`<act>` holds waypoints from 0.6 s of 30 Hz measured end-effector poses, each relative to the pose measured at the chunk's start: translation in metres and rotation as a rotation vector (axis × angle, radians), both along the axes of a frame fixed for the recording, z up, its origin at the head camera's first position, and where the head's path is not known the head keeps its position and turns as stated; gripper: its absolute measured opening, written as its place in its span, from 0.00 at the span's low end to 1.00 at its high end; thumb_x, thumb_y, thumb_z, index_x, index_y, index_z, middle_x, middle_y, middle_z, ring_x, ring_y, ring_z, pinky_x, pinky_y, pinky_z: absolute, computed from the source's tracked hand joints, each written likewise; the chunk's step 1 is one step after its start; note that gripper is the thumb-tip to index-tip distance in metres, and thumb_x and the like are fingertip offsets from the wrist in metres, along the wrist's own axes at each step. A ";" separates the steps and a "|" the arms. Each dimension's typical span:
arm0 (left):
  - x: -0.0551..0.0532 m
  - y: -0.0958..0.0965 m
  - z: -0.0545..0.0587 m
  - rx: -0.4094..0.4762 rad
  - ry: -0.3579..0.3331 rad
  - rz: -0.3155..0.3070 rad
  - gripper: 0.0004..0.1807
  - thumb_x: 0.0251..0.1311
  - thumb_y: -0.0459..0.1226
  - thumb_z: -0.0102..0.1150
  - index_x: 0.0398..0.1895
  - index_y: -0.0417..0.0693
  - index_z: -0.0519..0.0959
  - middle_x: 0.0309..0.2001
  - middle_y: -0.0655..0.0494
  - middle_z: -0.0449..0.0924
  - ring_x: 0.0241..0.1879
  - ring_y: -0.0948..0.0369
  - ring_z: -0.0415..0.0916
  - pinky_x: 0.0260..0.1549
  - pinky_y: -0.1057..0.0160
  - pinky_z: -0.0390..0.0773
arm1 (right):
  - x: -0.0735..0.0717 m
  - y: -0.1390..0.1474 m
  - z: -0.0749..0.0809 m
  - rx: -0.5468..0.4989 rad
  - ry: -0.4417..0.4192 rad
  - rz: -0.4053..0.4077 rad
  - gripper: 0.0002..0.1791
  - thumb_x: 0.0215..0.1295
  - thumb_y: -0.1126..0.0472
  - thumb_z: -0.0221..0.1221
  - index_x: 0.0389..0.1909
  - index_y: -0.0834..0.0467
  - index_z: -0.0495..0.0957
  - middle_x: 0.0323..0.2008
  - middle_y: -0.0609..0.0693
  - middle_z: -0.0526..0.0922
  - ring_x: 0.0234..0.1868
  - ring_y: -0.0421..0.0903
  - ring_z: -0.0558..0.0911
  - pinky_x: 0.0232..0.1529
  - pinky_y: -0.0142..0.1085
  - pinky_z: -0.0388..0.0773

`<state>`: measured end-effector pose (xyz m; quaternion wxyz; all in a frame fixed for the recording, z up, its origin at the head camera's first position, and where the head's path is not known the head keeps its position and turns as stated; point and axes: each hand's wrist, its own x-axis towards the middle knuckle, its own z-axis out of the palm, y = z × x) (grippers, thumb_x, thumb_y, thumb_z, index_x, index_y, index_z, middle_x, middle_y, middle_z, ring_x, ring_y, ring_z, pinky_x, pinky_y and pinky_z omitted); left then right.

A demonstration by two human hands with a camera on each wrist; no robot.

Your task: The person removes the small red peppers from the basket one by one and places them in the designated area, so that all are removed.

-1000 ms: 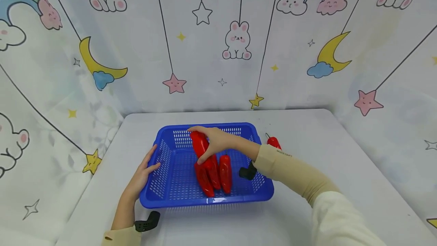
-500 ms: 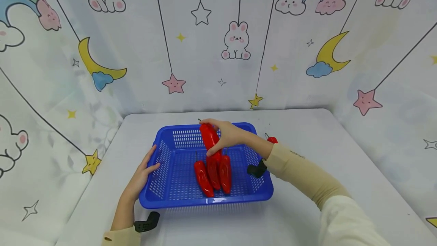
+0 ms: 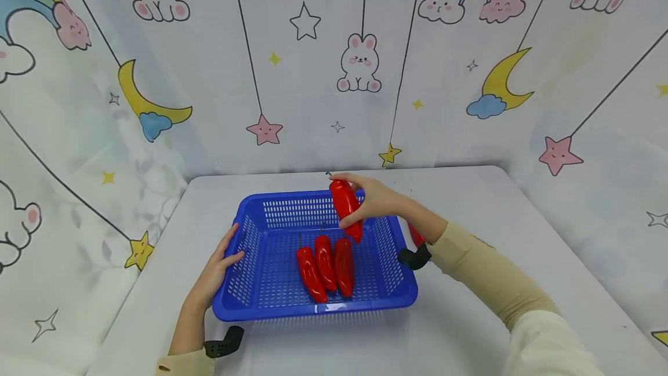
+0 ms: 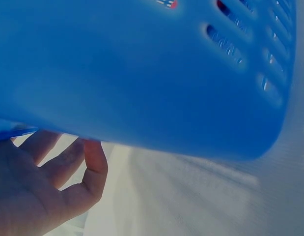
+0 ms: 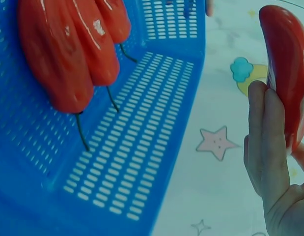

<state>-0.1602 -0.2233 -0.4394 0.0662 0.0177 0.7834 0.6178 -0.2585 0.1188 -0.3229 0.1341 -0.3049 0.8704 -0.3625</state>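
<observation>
My right hand (image 3: 378, 197) pinches a glossy red pepper (image 3: 342, 197) between thumb and fingers, above the back right part of a blue plastic basket (image 3: 271, 308). The right wrist view shows this pepper (image 5: 285, 54) against the fingers, apart from the basket. Three more red peppers (image 3: 325, 263) lie side by side on the basket floor, their thin stems pointing to the back. At the basket's left side, my left hand (image 3: 211, 268) grips the rim, thumb over the edge and fingers outside. In the left wrist view, bent fingers (image 4: 95, 164) touch the basket's underside.
Another red pepper (image 3: 416, 235) lies on the white table (image 3: 485, 237) right of the basket, partly hidden by my right wrist. A cloth backdrop (image 3: 318, 97) with cartoon drawings rises behind the table. Black wrist devices (image 3: 414, 257) are on both wrists.
My right hand has lifted the pepper and carried it right and toward the back, uncovering the three peppers on the basket floor. My left hand keeps its place on the rim.
</observation>
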 end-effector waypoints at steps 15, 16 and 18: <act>-0.001 -0.001 -0.001 0.004 0.007 -0.009 0.34 0.67 0.38 0.39 0.72 0.62 0.40 0.72 0.48 0.30 0.68 0.42 0.32 0.58 0.33 0.39 | -0.006 0.040 0.006 -0.012 0.003 -0.049 0.51 0.41 0.55 0.72 0.68 0.44 0.55 0.51 0.57 0.70 0.42 0.52 0.78 0.33 0.38 0.80; -0.001 -0.001 -0.001 0.005 0.007 -0.009 0.34 0.67 0.38 0.39 0.72 0.62 0.40 0.72 0.48 0.30 0.68 0.41 0.32 0.58 0.33 0.40 | -0.006 0.042 0.007 -0.009 0.002 -0.051 0.51 0.41 0.55 0.72 0.68 0.44 0.55 0.51 0.57 0.70 0.40 0.52 0.79 0.33 0.38 0.80; 0.000 -0.001 -0.001 0.006 0.008 -0.009 0.34 0.67 0.38 0.39 0.72 0.61 0.40 0.72 0.48 0.30 0.68 0.41 0.32 0.58 0.33 0.40 | -0.006 0.047 0.007 -0.001 -0.004 -0.060 0.51 0.42 0.55 0.71 0.69 0.44 0.54 0.51 0.58 0.69 0.38 0.51 0.80 0.34 0.39 0.80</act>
